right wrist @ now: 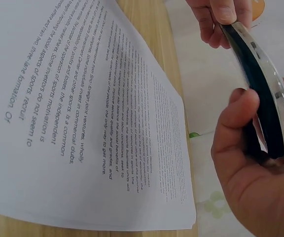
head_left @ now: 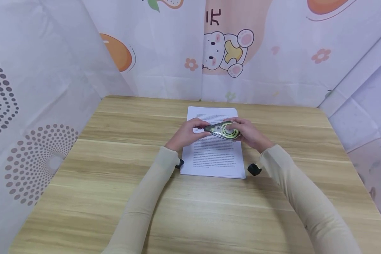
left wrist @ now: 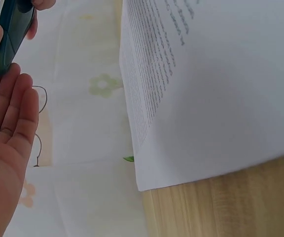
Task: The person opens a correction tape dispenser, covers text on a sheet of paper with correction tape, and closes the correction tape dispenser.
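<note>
A correction tape (head_left: 223, 130) with a dark tapered end and a clear, yellow-green patterned body is held above a stack of printed paper (head_left: 211, 155). My left hand (head_left: 188, 133) pinches its narrow end between thumb and fingers. The right hand (head_left: 249, 131) grips the wide round end, thumb on the upper face. In the left wrist view, the dark end of the correction tape (left wrist: 9, 42) lies between the left thumb and fingertips. Edge-on in the right wrist view, the correction tape (right wrist: 267, 89) spans both hands. Some right fingers are hidden behind it.
The paper lies on a wooden table (head_left: 114, 148), its sheets slightly uneven at the edges. Patterned curtains (head_left: 165, 53) hang behind the table and at both sides. Black straps (head_left: 254, 169) show near both wrists.
</note>
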Tool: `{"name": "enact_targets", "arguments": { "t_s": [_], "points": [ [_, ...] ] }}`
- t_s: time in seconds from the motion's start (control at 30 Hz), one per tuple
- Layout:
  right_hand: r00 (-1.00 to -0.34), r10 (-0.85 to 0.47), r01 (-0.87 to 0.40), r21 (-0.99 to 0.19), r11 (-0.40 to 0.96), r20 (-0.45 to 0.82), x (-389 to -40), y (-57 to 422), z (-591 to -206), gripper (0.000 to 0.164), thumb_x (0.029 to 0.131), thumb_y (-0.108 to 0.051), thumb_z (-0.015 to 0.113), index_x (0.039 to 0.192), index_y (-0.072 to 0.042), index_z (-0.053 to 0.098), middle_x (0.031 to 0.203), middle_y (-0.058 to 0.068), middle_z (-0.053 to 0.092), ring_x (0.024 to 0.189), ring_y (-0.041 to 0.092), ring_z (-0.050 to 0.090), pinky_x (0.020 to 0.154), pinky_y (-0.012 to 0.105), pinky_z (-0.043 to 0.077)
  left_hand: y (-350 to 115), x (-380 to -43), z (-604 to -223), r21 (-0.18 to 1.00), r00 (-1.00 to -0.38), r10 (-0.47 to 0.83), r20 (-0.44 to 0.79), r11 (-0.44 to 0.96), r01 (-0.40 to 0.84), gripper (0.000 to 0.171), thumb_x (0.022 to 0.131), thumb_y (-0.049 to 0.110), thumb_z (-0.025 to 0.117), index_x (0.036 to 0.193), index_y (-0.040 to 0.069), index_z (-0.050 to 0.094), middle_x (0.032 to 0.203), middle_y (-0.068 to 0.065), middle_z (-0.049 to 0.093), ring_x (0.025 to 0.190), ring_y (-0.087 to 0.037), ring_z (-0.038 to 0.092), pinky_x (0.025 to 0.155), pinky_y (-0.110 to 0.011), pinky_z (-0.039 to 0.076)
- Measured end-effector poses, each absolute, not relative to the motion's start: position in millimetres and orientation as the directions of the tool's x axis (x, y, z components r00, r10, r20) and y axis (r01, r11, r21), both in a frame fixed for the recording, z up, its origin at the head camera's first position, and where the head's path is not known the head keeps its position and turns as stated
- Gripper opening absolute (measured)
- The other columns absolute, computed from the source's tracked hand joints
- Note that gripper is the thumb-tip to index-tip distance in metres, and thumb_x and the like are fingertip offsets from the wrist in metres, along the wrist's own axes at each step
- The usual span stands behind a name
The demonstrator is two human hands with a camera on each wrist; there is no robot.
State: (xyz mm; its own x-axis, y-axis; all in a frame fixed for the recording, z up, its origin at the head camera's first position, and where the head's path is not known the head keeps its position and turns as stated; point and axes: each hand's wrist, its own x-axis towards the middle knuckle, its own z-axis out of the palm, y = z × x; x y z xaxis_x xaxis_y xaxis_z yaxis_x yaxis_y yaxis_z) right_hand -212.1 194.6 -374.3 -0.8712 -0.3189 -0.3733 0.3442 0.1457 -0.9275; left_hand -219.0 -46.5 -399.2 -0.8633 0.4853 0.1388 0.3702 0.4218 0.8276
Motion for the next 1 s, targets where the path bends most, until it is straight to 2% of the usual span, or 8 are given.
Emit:
{"name": "enact_targets", "arguments": {
  "t_s": [0.17,0.4,0.73,1.0],
  "points": [
    [-0.862,-0.343,0.343,-0.928,0.143,-0.372,-212.5,193.3,-376.3,0.046,0.092,-0.026,0.058,0.132,-0.008,0.044,0.109,0.005,0.051,0.079,0.011,0.059,0.064,0.025,0.054,-46.8,-218.9,-399.6,0.820,-0.857,0.482,0.181,0.408,0.402,0.038,0.082,0.028,0.071,0.115,0.011,0.065,0.109,-0.004,0.062,0.106,-0.030,0.056,0.096,-0.047,0.044],
    [-0.856,-0.379,0.317,-0.936,0.156,-0.353,-213.2,193.0,-377.9,0.048,0.093,-0.026,0.057,0.133,-0.005,0.041,0.105,0.005,0.054,0.075,0.010,0.059,0.065,0.025,0.053,-48.6,-219.9,-401.1,0.789,-0.844,0.497,0.201,0.428,0.440,0.036,0.082,0.028,0.071,0.114,0.011,0.066,0.106,-0.002,0.063,0.101,-0.022,0.057,0.095,-0.044,0.045],
    [-0.854,-0.386,0.319,-0.937,0.140,-0.348,-213.3,193.8,-377.9,0.046,0.093,-0.025,0.056,0.133,-0.006,0.041,0.107,0.005,0.054,0.075,0.010,0.058,0.066,0.025,0.052,-49.9,-220.1,-399.2,0.829,-0.854,0.504,0.130,0.417,0.372,0.039,0.082,0.025,0.072,0.118,0.013,0.064,0.110,-0.003,0.062,0.108,-0.029,0.055,0.097,-0.047,0.043],
    [-0.863,-0.378,0.340,-0.939,0.053,-0.334,-212.9,191.4,-376.1,0.054,0.096,-0.021,0.050,0.143,-0.002,0.030,0.116,0.007,0.048,0.079,0.010,0.058,0.065,0.023,0.052,-49.5,-220.2,-397.2,0.821,-0.872,0.463,0.159,0.429,0.378,0.040,0.083,0.028,0.070,0.119,0.012,0.064,0.110,-0.003,0.062,0.107,-0.029,0.056,0.096,-0.045,0.044]
  ]
}}
